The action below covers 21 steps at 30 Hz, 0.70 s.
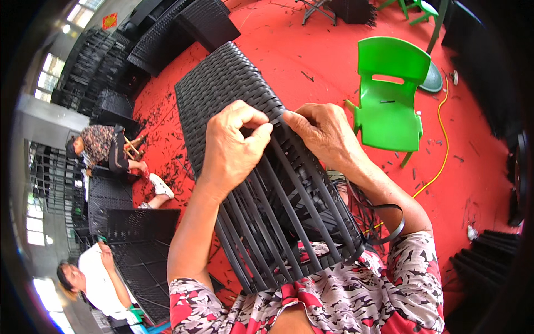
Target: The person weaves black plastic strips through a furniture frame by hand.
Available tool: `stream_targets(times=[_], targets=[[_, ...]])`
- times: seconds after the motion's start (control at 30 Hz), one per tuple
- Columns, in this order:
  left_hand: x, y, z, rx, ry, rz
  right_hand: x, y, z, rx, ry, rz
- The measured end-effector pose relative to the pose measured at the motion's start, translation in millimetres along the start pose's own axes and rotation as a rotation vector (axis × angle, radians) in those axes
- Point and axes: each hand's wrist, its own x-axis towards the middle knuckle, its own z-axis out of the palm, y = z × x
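a black frame (305, 197) is held across the centre of the picture, slanted from the upper middle down to the lower edge, where it is rested against a patterned shirt (414, 267). its upper part is covered by a tight weave (225, 80); below that, only long bare rods are seen. at the lower border of the weave, the frame is worked by two bare hands. the left hand (231, 142) is curled, its thumb and forefinger narrowed to the weave's edge. the right hand (328, 133) is brought in beside it, thumb laid on the frame's side border, its fingers partly hidden. whether a strip is pinched by either hand cannot be told. a loop of dark strip (401, 214) is seen under the right forearm.

at upper right, a green chair (389, 92) is set on a red floor (311, 55) littered with dark scraps, and a yellow cord (446, 133) is strung in a curve near it. at left, a person in a patterned top (100, 145) is seated by dark panels; at lower left, a person in white (103, 278) is seen beside another panel (144, 239). more woven pieces (186, 33) are piled at upper left.
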Motion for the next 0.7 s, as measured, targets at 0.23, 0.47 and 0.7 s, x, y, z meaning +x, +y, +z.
stream_targets(times=[0.23,0.47,0.7], targets=[[-78,-54,-38,-0.512,0.589,-0.21,6,-3,-4,-0.203,-0.07,-0.065],[-174,-121,4,-0.729,0.647,-0.507,13,-9,-7,-0.361,-0.114,-0.092],[-185,-123,35,-0.927,0.509,-0.379,15,7,-9,-0.4,-0.082,-0.064]])
